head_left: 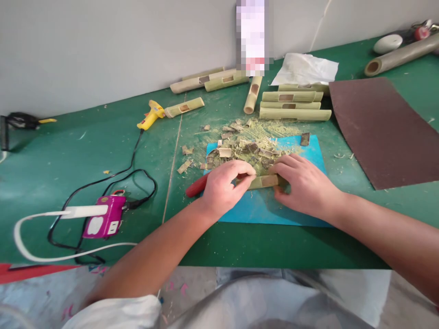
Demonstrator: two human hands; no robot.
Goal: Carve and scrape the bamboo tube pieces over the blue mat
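Observation:
A short bamboo tube (263, 182) with a rectangular opening lies level over the blue mat (270, 212). My right hand (302, 183) grips its right end between thumb and fingers. At the tube's left end, my left hand (226, 185) is closed, thumb and forefinger pinched against it. A red handle (197, 186) sticks out to the left from behind my left hand; whatever it belongs to is hidden. Bamboo chips (224, 153) and pale shavings are heaped just beyond my hands.
Notched bamboo tubes (295, 114) lie at the back, below white paper (305, 68). A brown sheet (387, 132) is on the right. To the left are a yellow glue gun (151, 115), a magenta power adapter (104, 217) and loose cords. The table's front edge runs below my forearms.

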